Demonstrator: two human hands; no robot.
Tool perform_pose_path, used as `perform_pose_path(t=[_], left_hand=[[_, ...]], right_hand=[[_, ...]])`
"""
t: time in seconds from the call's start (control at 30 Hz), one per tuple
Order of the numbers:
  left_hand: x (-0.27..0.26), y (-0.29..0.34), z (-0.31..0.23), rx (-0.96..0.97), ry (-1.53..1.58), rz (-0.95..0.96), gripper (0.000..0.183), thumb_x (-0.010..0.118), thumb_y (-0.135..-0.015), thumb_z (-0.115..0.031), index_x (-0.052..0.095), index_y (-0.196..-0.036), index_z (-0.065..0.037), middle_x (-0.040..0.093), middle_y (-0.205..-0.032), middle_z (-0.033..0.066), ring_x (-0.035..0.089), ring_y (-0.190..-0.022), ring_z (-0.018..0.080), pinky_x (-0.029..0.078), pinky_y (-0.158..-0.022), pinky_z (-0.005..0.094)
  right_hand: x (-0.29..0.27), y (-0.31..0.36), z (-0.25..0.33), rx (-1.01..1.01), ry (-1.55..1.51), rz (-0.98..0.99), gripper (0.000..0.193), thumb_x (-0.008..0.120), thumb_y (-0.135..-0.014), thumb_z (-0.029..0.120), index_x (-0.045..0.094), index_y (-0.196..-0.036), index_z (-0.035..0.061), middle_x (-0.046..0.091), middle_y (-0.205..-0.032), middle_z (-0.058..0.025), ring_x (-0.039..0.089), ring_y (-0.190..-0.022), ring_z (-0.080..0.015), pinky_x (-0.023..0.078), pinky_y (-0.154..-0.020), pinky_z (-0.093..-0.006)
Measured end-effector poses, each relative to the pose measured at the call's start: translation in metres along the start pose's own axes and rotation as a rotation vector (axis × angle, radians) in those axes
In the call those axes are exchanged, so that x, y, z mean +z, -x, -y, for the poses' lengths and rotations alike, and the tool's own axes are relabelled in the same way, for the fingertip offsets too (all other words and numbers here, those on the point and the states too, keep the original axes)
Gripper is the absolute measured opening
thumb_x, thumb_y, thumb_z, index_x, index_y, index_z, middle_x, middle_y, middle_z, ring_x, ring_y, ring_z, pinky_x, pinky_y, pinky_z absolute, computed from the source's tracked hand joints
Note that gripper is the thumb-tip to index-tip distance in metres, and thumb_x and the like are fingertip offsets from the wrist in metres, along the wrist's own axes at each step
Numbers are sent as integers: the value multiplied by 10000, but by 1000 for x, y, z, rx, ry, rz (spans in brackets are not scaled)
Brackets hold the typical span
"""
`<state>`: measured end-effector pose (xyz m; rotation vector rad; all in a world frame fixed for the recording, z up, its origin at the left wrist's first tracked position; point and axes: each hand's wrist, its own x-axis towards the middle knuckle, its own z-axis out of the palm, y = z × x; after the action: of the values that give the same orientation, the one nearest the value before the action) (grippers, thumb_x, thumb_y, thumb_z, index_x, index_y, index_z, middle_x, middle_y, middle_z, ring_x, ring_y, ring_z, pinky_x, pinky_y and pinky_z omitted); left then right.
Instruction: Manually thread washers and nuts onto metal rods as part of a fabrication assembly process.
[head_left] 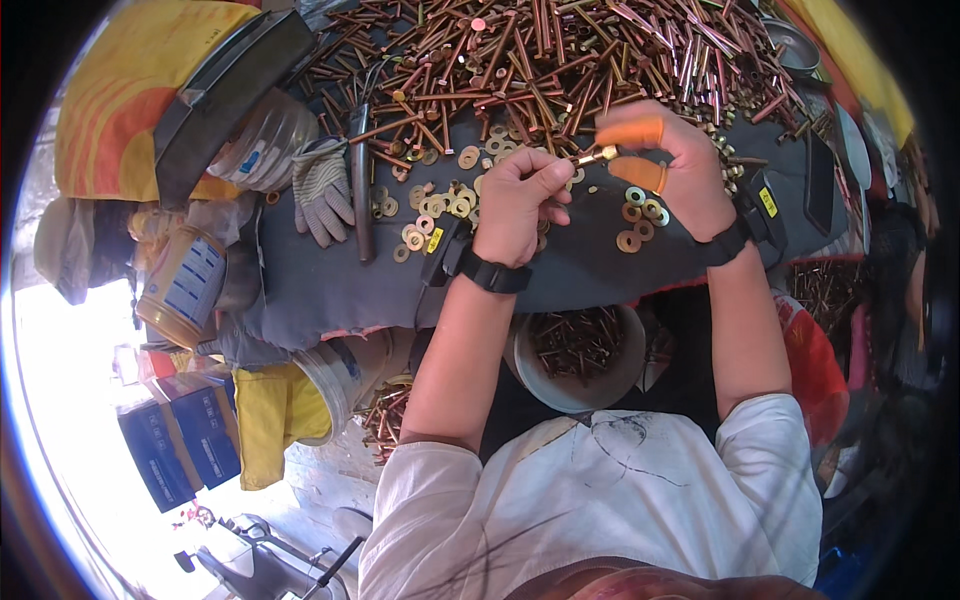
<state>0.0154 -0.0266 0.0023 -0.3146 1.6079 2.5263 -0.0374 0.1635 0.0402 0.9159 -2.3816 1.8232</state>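
My left hand (pixel 525 205) pinches a copper-coloured bolt (pixel 586 160) between thumb and forefinger, with most of its length hidden in the hand. At the bolt's right end sits a small brass-coloured nut (pixel 609 152). My right hand (pixel 685 165) has orange covers on thumb and forefinger, and these two fingertips close around the nut. Under and between the hands lie loose flat washers, with one group of brass-coloured washers (pixel 460 205) by the left hand and several more washers (pixel 630 240) below the right. Both wrists wear black bands.
A large heap of copper-coloured bolts (pixel 520 70) covers the far side of the dark cloth-covered table (pixel 330 285). To the left lie a metal bar (pixel 362 190), a grey glove (pixel 322 190) and a clear plastic jar (pixel 262 145). A bucket (pixel 570 395) holding bolts stands below the near edge.
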Motion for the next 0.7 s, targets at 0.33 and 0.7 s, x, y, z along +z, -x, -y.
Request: perform_pose_path(t=[0.33,0.7], left_hand=[[-10,-3,1,1,230,83,135,639,-863,-161,577,-831,-45,590,-778,34,551,-608,89,483,-473,207],[-12,11,-2,15,208,78,117,652,-849,-128,583,-838,-34,579,-733,33,562,-597,99,513,-502,215]], right_hand=[[34,3,9,248,-939,164,824,243,-895,664,439,-1303,-25,510,-1290,-176,449,-1234,-264,301,-1043,-372],[19,10,9,198,-612,222,777,254,-915,619,571,-1159,-47,582,-1192,-183,549,-1118,-259,374,-988,-373]])
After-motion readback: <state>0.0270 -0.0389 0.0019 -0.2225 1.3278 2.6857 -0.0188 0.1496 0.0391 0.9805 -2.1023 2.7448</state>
